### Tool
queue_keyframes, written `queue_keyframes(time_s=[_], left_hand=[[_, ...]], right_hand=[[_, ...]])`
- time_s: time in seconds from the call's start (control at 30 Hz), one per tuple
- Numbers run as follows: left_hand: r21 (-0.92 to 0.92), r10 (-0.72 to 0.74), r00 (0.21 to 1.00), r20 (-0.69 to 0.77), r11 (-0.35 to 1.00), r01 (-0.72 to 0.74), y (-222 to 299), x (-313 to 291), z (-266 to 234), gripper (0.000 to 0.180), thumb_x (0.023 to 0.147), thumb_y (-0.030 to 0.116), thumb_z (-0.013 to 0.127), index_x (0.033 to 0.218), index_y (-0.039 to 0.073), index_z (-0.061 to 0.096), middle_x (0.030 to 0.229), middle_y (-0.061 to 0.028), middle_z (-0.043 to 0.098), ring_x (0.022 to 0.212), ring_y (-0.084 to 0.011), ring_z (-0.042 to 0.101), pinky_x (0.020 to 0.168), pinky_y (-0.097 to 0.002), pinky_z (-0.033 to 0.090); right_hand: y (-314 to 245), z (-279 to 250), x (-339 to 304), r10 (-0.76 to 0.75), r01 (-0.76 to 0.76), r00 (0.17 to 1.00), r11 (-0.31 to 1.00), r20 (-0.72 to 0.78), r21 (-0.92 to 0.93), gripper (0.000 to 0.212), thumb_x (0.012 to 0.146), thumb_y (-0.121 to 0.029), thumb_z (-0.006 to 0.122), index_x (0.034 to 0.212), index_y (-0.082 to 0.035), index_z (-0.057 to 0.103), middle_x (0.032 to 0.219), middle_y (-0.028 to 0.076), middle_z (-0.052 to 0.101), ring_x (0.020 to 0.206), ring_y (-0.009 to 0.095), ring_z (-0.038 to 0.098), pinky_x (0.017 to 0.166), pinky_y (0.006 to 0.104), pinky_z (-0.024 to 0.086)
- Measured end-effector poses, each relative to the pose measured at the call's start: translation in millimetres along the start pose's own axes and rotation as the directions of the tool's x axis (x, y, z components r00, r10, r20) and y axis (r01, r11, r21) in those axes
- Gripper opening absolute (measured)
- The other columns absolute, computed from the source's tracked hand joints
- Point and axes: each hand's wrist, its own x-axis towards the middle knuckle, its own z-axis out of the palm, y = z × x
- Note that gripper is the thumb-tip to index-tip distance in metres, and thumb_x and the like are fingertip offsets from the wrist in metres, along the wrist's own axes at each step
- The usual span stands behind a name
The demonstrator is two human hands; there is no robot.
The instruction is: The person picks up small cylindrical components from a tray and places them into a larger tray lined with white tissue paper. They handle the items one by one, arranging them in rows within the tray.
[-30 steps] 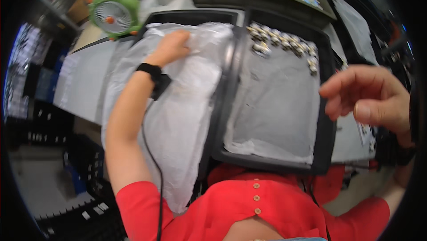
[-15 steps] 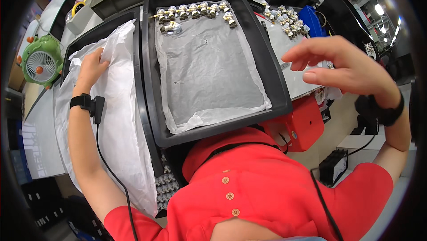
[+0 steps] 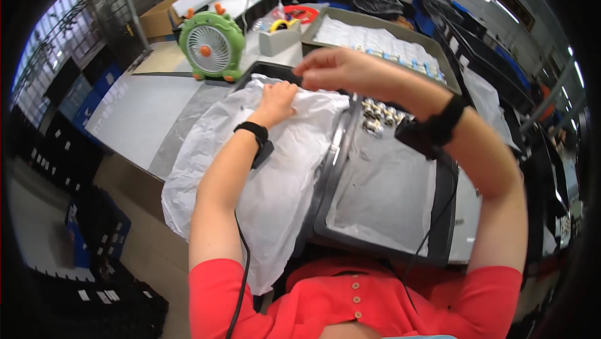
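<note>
A large sheet of thin white paper [image 3: 256, 179] lies crumpled over the left black tray [image 3: 275, 70], draping past its left side and near end. My left hand [image 3: 278, 102] is closed on the paper near the tray's far end. Over that same end hovers my right hand [image 3: 338, 70], its thumb and fingers apart with nothing seen between them. To the right, a second black tray [image 3: 369, 245] is lined with thin white paper [image 3: 388, 182]. Small white and gold figurines [image 3: 382, 112] lie at its far end, partly hidden by my right forearm.
A green fan [image 3: 211, 48] stands beyond the left tray, beside a tape dispenser [image 3: 280, 37]. An olive tray [image 3: 400, 29] with paper and small blue-and-white pieces lies farther back. Black crates [image 3: 94, 295] stand on the floor at left. Cables run from both wrists.
My right hand has swung left from beside the right tray to above the left tray's far end. My left hand stays at the paper. The view has turned left and up.
</note>
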Motion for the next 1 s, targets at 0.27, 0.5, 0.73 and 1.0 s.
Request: queue_keyframes(time_s=[0.27,0.5,0.73,1.0], left_hand=[[0.001,-0.039,0.993,-0.112,0.999,0.04,7,-10,-2,0.064,0.057,0.032,0.079,0.105,0.007,0.045,0.101,-0.0103,0.047,0.101,-0.0268,0.045,0.089,-0.0429,0.033],[-0.132,-0.176,0.958,-0.227,0.98,0.148,-6,-29,7,0.058,0.072,0.034,0.071,0.113,0.005,0.043,0.112,-0.0149,0.041,0.104,-0.0336,0.041,0.09,-0.0476,0.034],[0.137,-0.551,0.689,0.47,0.817,0.56,-3,-37,-15,0.084,0.078,0.065,0.05,0.137,0.01,0.031,0.136,-0.0214,0.034,0.125,-0.0404,0.034,0.098,-0.0491,0.033],[0.078,-0.454,0.722,0.522,0.868,0.49,-19,-5,-3,0.085,0.073,0.063,0.058,0.139,0.017,0.031,0.134,-0.0187,0.038,0.118,-0.044,0.041,0.092,-0.0538,0.038]], right_hand=[[174,13,62,0.277,-0.327,0.945,0.816,-0.174,-0.478,0.043,0.079,-0.033,0.059,0.103,0.003,0.063,0.096,0.021,0.064,0.093,0.034,0.061,0.082,0.0373,0.047],[188,22,72,0.137,-0.24,0.969,0.727,-0.207,-0.643,0.037,0.063,-0.015,0.065,0.097,-0.001,0.063,0.09,0.02,0.065,0.092,0.033,0.062,0.078,0.037,0.05],[218,17,77,0.205,-0.274,0.96,0.574,-0.188,-0.772,0.021,0.068,-0.003,0.059,0.087,-0.002,0.067,0.089,0.019,0.066,0.084,0.035,0.065,0.07,0.0417,0.052],[186,22,72,0.209,-0.256,0.965,0.646,-0.156,-0.719,0.024,0.073,-0.011,0.059,0.096,-0.005,0.064,0.091,0.016,0.066,0.089,0.033,0.063,0.074,0.0424,0.049]])
